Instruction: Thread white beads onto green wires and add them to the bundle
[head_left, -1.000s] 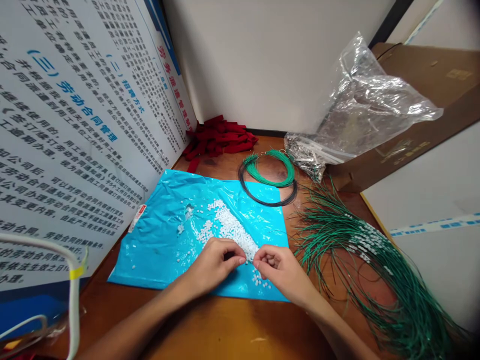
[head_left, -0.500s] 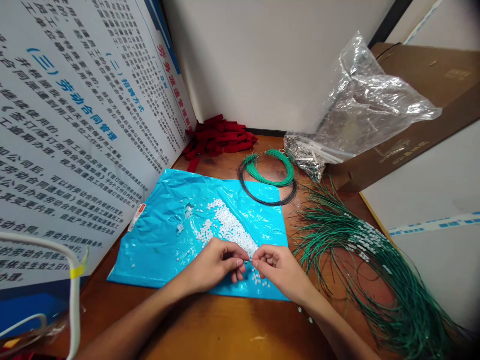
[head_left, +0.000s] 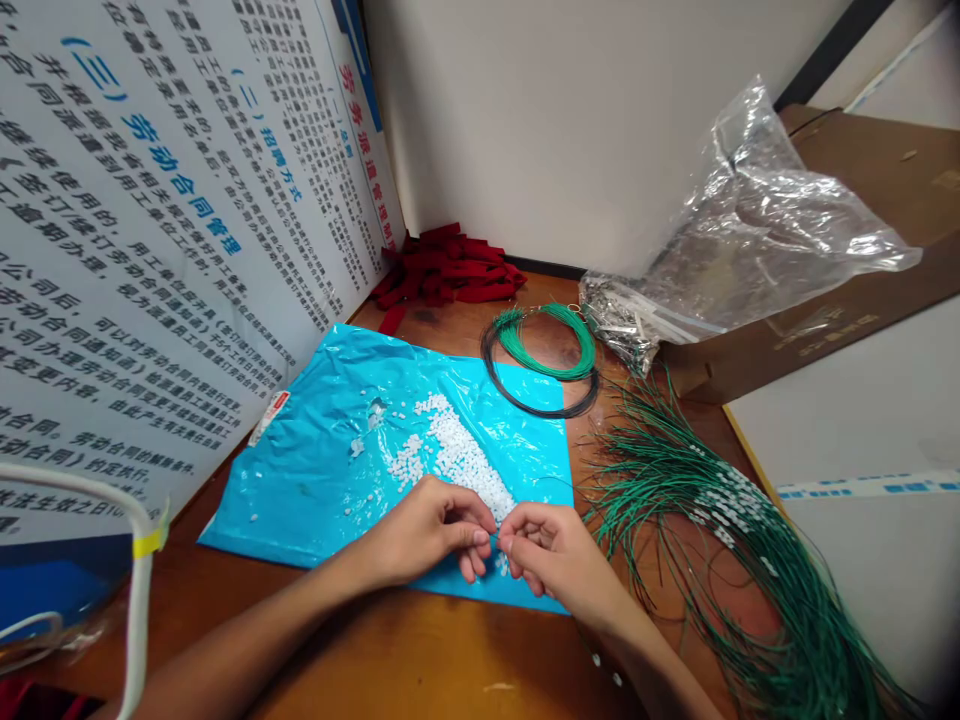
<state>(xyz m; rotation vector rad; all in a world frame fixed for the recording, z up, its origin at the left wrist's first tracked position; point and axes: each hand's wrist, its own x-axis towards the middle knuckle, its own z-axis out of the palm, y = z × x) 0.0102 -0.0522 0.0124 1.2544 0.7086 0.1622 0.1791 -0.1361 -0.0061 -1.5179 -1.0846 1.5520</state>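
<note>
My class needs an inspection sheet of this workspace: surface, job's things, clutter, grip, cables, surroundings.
Surface: wooden table, partly under a blue plastic sheet.
Job's things: white pieces heaped and scattered on the sheet; green strands at right, some bearing white pieces.
Clutter: green coil, black coil, red strips, clear bag, cardboard box.
Grip: left hand and right hand close together over the sheet, fingers curled; anything held is too small to tell.
Cables: white cable or tube with yellow band, left edge.
Surroundings: printed panel left, pale wall behind.
</note>
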